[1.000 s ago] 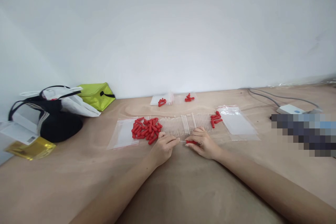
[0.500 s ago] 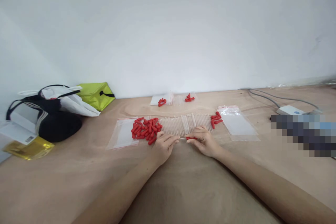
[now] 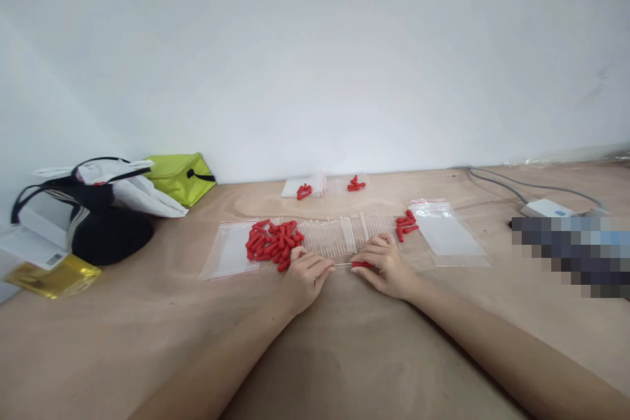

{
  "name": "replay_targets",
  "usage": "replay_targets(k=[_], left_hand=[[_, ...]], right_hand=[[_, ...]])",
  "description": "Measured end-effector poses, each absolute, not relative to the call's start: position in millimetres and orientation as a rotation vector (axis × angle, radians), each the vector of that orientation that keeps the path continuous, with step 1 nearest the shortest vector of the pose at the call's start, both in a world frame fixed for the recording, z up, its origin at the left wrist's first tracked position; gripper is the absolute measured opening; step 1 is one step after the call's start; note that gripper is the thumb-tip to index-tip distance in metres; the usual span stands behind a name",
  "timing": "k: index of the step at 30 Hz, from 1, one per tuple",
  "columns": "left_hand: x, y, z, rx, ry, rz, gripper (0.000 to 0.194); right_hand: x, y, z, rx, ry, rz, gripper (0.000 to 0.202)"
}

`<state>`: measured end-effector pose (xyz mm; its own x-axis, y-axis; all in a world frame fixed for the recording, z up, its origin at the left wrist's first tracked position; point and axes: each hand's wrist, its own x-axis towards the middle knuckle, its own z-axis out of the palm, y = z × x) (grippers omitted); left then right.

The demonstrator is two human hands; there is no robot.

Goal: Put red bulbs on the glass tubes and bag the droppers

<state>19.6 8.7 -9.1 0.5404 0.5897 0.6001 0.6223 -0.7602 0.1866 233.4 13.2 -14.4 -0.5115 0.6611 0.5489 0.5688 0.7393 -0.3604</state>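
My left hand [image 3: 306,281] pinches one end of a thin clear glass dropper tube [image 3: 343,265], held level just in front of the row. A red rubber bulb [image 3: 362,264] at the tube's other end is between the thumb and fingers of my right hand [image 3: 388,270]. Whether the tube sits inside the bulb I cannot tell. Behind my hands lies a row of clear tubes [image 3: 327,236] side by side. A heap of red bulbs [image 3: 270,244] is just left of the row. Several more red bulbs [image 3: 405,228] lie at its right end.
Clear zip bags lie left [image 3: 229,249] and right [image 3: 438,230]. Further back are another bag [image 3: 291,186] and two small groups of bulbs. A green case [image 3: 174,177], a black cap [image 3: 113,233] and a gold packet [image 3: 59,277] stand left. A white box with cables [image 3: 547,208] is right.
My hands have drawn slightly apart, and more of the glass tube shows between them. The right hand with the bulb has shifted a little right and nearer me.
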Motion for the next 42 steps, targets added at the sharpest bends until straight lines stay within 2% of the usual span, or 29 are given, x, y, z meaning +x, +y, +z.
replay_targets(k=[4,20,24,28,31,35,38,42], left_hand=[[23,7,-10,-2.735,-1.022,-1.035,0.020],[24,4,-9,-2.748,-1.015,-1.056,0.021],[28,5,-7,-2.703,-1.115,-1.154,0.019],[32,7,-6,-2.654,-1.203,-1.207,0.019],[32,8,-6,-2.686,-1.156,-1.217,0.017],[30,8,-5,-2.709,-1.133,-1.188,0.022],[29,9,-4,-2.655,-1.197,-1.112,0.023],[28,12,-4,-2.533,-1.314,-1.004,0.017]], right_hand=[[231,12,-14,-0.913,-2.275,0.106,0.015],[227,14,-11,-0.815,-2.306,0.218,0.016],[228,19,-10,-0.842,-2.087,0.491,0.015],[213,18,-15,-0.890,-1.596,0.853,0.032],[200,17,-19,-0.854,-1.483,0.975,0.027],[213,34,-8,-0.976,-1.390,0.895,0.033],[254,56,6,-1.302,-1.381,0.734,0.041],[313,77,12,-1.830,-1.497,0.362,0.037]])
